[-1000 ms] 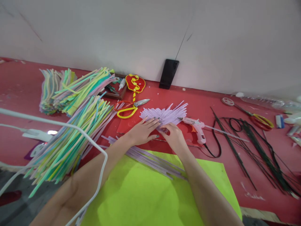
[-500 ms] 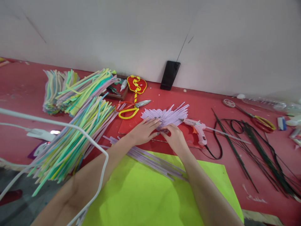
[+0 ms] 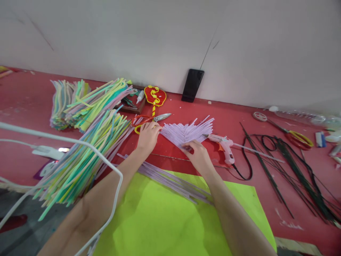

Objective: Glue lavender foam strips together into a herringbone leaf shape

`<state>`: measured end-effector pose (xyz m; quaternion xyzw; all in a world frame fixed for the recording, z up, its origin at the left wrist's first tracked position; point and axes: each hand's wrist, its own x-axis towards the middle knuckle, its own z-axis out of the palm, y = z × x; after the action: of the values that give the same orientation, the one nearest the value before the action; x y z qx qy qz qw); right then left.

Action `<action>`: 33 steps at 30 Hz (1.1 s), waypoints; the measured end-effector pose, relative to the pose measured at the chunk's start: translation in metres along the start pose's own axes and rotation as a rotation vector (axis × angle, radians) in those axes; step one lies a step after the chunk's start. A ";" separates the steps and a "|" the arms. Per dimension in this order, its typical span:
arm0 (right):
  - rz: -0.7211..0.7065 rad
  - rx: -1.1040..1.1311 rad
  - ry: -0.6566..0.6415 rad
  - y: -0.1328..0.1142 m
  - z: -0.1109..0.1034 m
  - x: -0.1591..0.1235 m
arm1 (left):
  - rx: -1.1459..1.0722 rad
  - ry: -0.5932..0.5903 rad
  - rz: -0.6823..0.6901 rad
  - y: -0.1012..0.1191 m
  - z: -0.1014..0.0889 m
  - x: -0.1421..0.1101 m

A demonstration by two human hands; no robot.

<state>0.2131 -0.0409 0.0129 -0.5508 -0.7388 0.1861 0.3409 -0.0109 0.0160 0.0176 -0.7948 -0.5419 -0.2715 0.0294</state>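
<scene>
A fan of lilac strips (image 3: 190,131) lies on a red sheet (image 3: 160,149) in the middle of the red table. My right hand (image 3: 198,156) rests at the fan's near tip, fingers pinched on the strips there. My left hand (image 3: 147,137) has its fingers together and curled down over the yellow handle of the scissors (image 3: 157,117), left of the fan. The scissors' blades point right, towards the fan. More loose lilac strips (image 3: 170,179) lie between my forearms, across the edge of a lime-green sheet (image 3: 165,220).
Piles of pastel strips (image 3: 87,142) fill the left side. A pink glue gun (image 3: 225,144) with its black cord lies right of the fan, then dark green wires (image 3: 287,160) and a second pair of scissors (image 3: 295,137). A phone (image 3: 192,85) leans on the wall. A white cable (image 3: 80,145) loops across the left foreground.
My left hand has left the lilac fan and moved left onto the scissors' handle. My right hand stays at the fan's tip. The view has shifted slightly.
</scene>
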 end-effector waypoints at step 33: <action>0.015 0.003 -0.009 0.001 0.001 0.000 | 0.100 -0.016 0.079 -0.004 0.002 0.004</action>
<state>0.2131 -0.0405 0.0116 -0.5550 -0.7359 0.1922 0.3368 -0.0127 0.0218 0.0169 -0.8153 -0.5232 -0.2361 0.0755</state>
